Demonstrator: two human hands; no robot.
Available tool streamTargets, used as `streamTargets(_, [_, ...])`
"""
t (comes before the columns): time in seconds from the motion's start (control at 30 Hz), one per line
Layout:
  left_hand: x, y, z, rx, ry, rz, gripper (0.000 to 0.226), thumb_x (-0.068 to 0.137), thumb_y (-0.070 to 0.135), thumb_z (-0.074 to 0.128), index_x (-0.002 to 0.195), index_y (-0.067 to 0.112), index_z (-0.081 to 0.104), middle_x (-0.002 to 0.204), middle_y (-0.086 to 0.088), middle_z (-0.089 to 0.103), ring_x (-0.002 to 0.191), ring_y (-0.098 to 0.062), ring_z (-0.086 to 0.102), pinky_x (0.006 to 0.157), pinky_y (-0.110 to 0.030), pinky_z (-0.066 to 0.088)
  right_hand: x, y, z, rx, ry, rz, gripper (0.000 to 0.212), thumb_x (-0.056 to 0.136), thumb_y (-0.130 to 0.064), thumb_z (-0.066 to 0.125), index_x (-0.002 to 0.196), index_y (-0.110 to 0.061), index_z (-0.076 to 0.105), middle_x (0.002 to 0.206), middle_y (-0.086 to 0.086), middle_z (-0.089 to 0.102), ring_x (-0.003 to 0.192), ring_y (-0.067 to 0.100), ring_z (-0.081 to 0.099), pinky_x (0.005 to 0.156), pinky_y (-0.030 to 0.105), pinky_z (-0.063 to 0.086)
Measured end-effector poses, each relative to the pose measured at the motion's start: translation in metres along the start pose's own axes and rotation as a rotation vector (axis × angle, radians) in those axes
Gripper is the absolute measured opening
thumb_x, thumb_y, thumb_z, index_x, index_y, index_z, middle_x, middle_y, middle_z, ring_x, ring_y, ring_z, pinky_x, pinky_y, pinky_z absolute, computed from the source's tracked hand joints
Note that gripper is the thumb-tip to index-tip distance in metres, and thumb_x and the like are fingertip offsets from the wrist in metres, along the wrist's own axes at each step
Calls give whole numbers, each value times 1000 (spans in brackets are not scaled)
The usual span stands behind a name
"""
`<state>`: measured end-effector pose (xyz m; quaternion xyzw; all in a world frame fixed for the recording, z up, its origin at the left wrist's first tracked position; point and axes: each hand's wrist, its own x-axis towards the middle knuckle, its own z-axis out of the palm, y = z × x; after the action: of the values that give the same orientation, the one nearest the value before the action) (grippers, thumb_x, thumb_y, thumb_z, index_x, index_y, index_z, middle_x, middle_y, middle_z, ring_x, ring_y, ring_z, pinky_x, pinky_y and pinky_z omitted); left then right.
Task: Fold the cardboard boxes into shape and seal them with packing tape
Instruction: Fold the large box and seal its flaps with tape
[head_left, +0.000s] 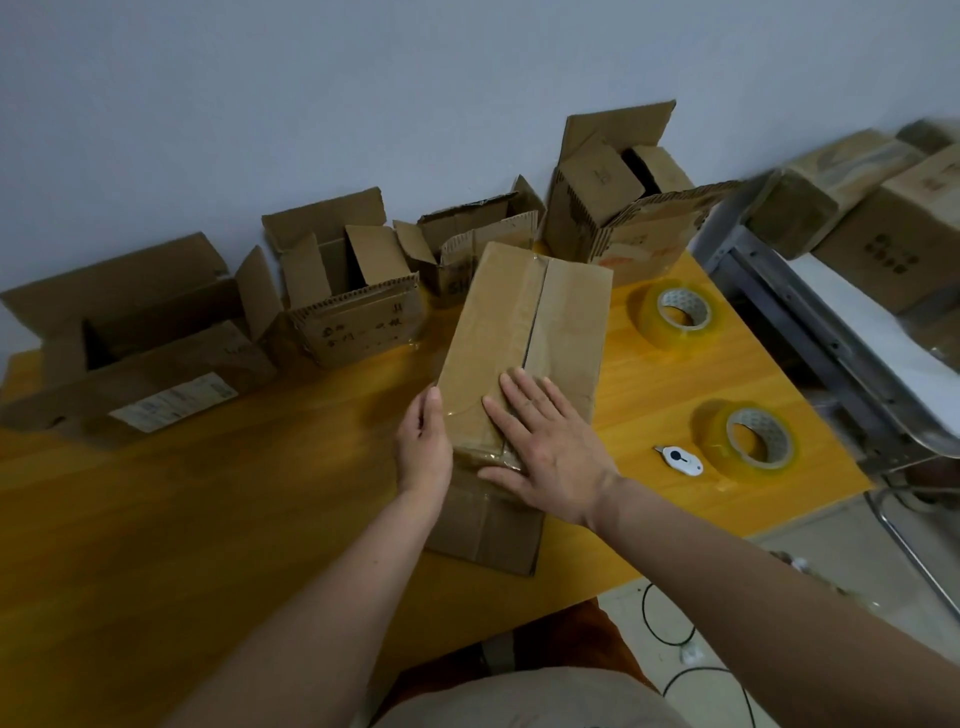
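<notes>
Closed box (524, 343) at table (208, 519) centre. Four open boxes (353, 296) behind it along the wall. Two tape rolls (675, 317) to its right; small cutter (679, 459) beside the nearer roll.

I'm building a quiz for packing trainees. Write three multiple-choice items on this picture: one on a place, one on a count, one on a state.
1. Where does the small white cutter lie?
A. on the table left of the nearer tape roll
B. inside an open box
C. on the closed box

2. How many tape rolls are on the table?
A. one
B. two
C. four

3. How does the right hand lie?
A. curled round a tape roll
B. flat on the closed box
C. off the table

Answers: 1 A, it lies beside the nearer tape roll. 2 B, a farther tape roll too. 3 B, fingers straight on the closed box, the left hand at its side.
</notes>
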<state>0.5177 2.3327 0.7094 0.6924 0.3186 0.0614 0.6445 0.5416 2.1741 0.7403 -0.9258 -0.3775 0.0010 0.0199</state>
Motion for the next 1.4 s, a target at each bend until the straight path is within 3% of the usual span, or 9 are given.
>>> streamTargets(0.13, [3,-6,0,71,-64,28,42,100,50,30,132,33,51,109,19,57,99,1,54,82,-17,40,-18,21,12,94,308,-92,64,97,-55,36,139,-8,48,151,14,33,145,30,20,118,50,16])
streamTargets(0.3, [6,-7,-2,96,-99,-78,52,99,53,28,142,27,42,142,3,47,132,-21,42,97,-29,33,-16,11,19,305,455,148,60,98,-47,35,139,-5,45,154,13,28,147,29,14,118,51,16])
streamTargets(0.43, [4,10,-18,664,-14,253,54,99,41,34,150,22,25,156,0,26,143,-19,23,112,-34,23,-22,-7,16,609,487,379,64,96,-46,36,147,-8,27,158,8,11,148,22,3,121,36,7])
streamTargets(0.53, [-12,26,-6,971,-11,578,65,91,45,31,150,23,15,160,1,6,147,-15,1,115,-35,4,-24,-30,11,810,540,408,56,100,-44,29,144,-9,29,148,2,25,142,14,20,117,36,22])
streamTargets(0.7, [-33,20,9,1466,-310,443,122,69,88,34,147,13,-21,150,-19,-32,139,-36,-30,111,-48,-19,-9,-19,-4,751,633,530,41,101,-23,34,134,0,42,130,17,44,122,28,40,107,37,32])
streamTargets(0.8, [-33,17,-11,1559,-390,570,114,80,72,47,145,15,-28,148,-19,-36,137,-34,-35,109,-47,-23,8,11,-13,613,580,632,42,99,-19,45,136,0,40,137,19,40,130,31,34,109,26,21])
streamTargets(0.97, [-28,19,-70,1555,-649,795,88,97,38,43,143,27,-31,151,0,-38,136,-17,-39,111,-39,-24,38,41,-15,532,259,708,59,97,-31,48,147,-9,26,148,14,33,137,31,27,112,39,25])
streamTargets(1.17, [-14,24,-103,1532,-734,850,112,82,-12,52,142,47,-22,152,14,-32,135,-7,-37,108,-34,-25,47,46,-15,364,122,636,52,97,-41,43,143,-19,35,146,8,37,132,31,33,107,44,31])
streamTargets(1.4, [-21,13,-64,1518,-565,986,96,92,44,54,144,29,-26,156,-1,-23,142,-19,-25,114,-35,-17,15,56,-8,183,89,762,48,98,-50,35,106,-12,63,112,15,55,111,34,44,92,45,38])
